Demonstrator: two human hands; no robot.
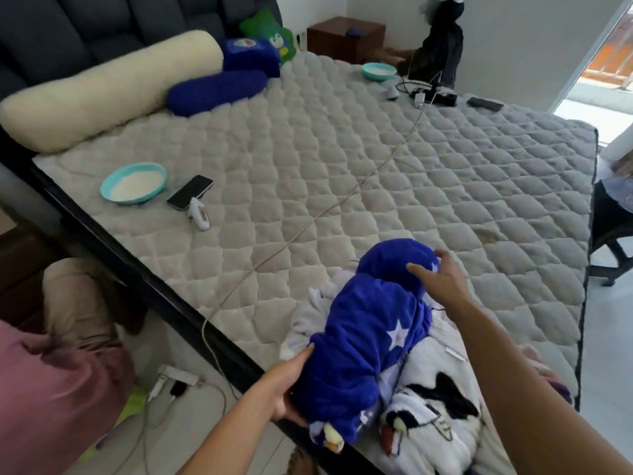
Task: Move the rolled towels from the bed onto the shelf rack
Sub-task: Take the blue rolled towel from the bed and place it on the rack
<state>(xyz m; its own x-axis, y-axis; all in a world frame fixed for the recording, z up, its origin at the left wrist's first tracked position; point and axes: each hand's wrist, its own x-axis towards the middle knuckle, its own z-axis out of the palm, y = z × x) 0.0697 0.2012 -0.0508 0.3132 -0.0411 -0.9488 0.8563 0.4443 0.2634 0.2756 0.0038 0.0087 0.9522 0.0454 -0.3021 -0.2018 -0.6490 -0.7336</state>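
At the near corner of the grey quilted mattress (376, 159), a rolled blue plush towel with white stars (370, 323) lies on a white cartoon-print blanket (435, 406). The left hand (284, 389) cups its near end, fingers curled around it; the right hand (442, 279) rests on its far end, fingers spread and relaxed.

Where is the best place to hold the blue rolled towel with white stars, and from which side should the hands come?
Probably at its two ends. The blue rolled towel is long, soft and bulky, lying on the white patterned blanket at the bed's near edge, so a middle grip would likely let it sag or unroll. The left hand already cups the near end from below; the right hand rests on the far end.
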